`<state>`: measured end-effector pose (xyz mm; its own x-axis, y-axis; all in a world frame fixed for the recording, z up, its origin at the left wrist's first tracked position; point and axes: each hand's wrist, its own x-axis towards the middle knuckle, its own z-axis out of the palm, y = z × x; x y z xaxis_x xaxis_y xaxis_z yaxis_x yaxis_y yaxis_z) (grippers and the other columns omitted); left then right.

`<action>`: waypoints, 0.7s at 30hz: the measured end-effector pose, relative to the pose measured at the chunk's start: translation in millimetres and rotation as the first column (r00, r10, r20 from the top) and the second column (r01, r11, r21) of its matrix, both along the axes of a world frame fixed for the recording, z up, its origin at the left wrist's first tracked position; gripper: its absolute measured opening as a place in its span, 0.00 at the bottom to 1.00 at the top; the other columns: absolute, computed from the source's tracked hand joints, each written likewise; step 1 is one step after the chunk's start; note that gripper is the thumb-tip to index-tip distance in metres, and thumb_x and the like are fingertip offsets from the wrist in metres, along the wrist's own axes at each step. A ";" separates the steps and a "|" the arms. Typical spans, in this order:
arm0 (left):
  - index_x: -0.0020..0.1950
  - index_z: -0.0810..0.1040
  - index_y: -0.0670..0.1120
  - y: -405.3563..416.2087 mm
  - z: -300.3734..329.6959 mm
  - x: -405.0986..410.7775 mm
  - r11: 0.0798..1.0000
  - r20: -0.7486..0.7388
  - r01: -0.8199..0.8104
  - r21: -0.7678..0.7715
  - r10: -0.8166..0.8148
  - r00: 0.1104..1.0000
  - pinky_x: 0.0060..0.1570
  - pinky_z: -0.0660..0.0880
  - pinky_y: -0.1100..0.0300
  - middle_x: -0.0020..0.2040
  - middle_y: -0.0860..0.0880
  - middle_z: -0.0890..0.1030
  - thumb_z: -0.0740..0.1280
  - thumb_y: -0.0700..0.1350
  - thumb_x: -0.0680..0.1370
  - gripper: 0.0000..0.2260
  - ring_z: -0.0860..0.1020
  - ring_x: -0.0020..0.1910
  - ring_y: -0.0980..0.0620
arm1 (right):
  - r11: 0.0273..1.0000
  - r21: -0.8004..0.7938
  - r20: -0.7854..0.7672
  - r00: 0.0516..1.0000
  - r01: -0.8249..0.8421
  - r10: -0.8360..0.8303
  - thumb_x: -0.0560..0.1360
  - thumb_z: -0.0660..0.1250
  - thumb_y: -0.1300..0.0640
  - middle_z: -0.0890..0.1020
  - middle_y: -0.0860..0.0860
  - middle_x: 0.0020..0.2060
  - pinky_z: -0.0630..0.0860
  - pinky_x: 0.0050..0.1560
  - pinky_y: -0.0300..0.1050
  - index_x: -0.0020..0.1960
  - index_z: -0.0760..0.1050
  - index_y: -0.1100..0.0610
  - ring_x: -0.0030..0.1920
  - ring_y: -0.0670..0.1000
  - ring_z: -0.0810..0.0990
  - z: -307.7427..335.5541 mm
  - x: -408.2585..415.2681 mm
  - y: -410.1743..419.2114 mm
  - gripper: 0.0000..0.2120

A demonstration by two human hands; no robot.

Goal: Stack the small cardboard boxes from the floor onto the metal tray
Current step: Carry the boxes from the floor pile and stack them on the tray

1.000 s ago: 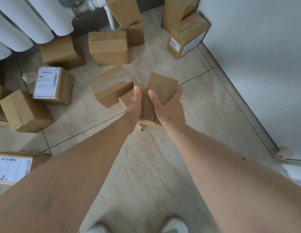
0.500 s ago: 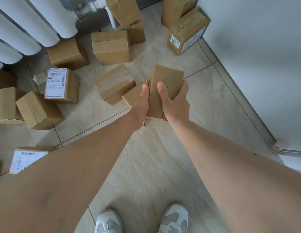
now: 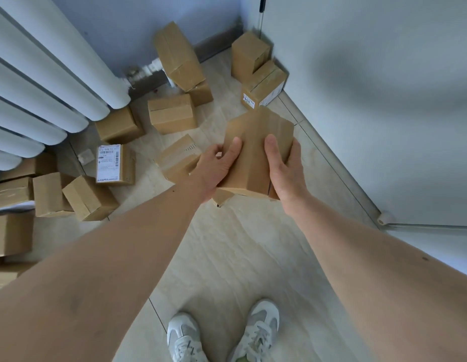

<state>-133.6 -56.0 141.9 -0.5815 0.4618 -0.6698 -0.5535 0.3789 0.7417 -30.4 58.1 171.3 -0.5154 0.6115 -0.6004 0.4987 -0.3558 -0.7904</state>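
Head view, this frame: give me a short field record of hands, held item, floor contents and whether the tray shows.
held item: plain brown cardboard box, lifted off the floor
left hand: grips the box's left side
right hand: grips its right side
floor: beige tiles with many scattered brown boxes, one bearing a white shipping label
metal tray: not in view

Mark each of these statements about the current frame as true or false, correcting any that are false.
1. Both hands hold one cardboard box. True: the left hand and right hand grip its sides.
2. The held box rests on the floor. False: it is lifted above the tiled floor.
3. A box with a white label lies on the floor. True.
4. The metal tray is in view. False: no tray shows.
5. The person is barefoot. False: white shoes show.
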 end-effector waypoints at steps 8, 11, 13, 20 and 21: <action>0.66 0.70 0.56 28.0 71.3 0.2 0.977 0.276 0.015 0.215 -0.075 0.958 0.56 0.79 0.36 0.61 0.48 0.81 0.76 0.56 0.71 0.27 0.82 0.56 0.45 | 0.980 -0.125 -0.096 0.981 0.153 -0.166 0.78 0.62 0.35 0.81 0.43 0.56 0.80 0.35 0.38 0.68 0.68 0.45 0.51 0.44 0.83 63.3 9.5 35.4 0.23; 0.72 0.68 0.61 36.4 87.8 0.2 0.972 0.356 0.026 0.233 -0.110 0.928 0.57 0.73 0.27 0.68 0.45 0.77 0.79 0.57 0.68 0.35 0.78 0.64 0.37 | 0.982 -0.112 -0.123 0.979 0.149 -0.162 0.79 0.61 0.35 0.81 0.42 0.56 0.81 0.38 0.38 0.67 0.69 0.45 0.52 0.43 0.83 77.9 11.0 44.5 0.22; 0.74 0.68 0.58 39.5 97.2 2.2 0.976 0.406 0.028 0.216 -0.116 0.907 0.57 0.74 0.28 0.68 0.43 0.77 0.82 0.58 0.63 0.42 0.78 0.64 0.37 | 0.987 -0.109 -0.119 0.984 0.121 -0.134 0.79 0.61 0.35 0.81 0.42 0.56 0.81 0.40 0.39 0.70 0.68 0.46 0.52 0.43 0.83 83.7 12.7 49.5 0.24; 0.72 0.71 0.59 53.0 124.2 16.1 0.990 0.333 -0.004 0.141 -0.044 0.942 0.59 0.73 0.31 0.65 0.46 0.80 0.80 0.60 0.65 0.37 0.79 0.63 0.41 | 0.998 0.015 -0.025 0.998 0.054 -0.054 0.80 0.52 0.31 0.73 0.42 0.62 0.76 0.56 0.48 0.79 0.57 0.40 0.60 0.50 0.76 106.6 18.6 62.4 0.31; 0.72 0.71 0.59 53.2 128.8 18.7 0.991 0.318 -0.005 0.134 -0.038 0.947 0.60 0.73 0.31 0.65 0.46 0.80 0.80 0.59 0.66 0.36 0.79 0.62 0.41 | 0.998 0.051 -0.021 0.999 0.039 -0.038 0.77 0.51 0.28 0.75 0.44 0.63 0.76 0.61 0.51 0.77 0.60 0.40 0.61 0.51 0.77 109.6 19.3 60.0 0.32</action>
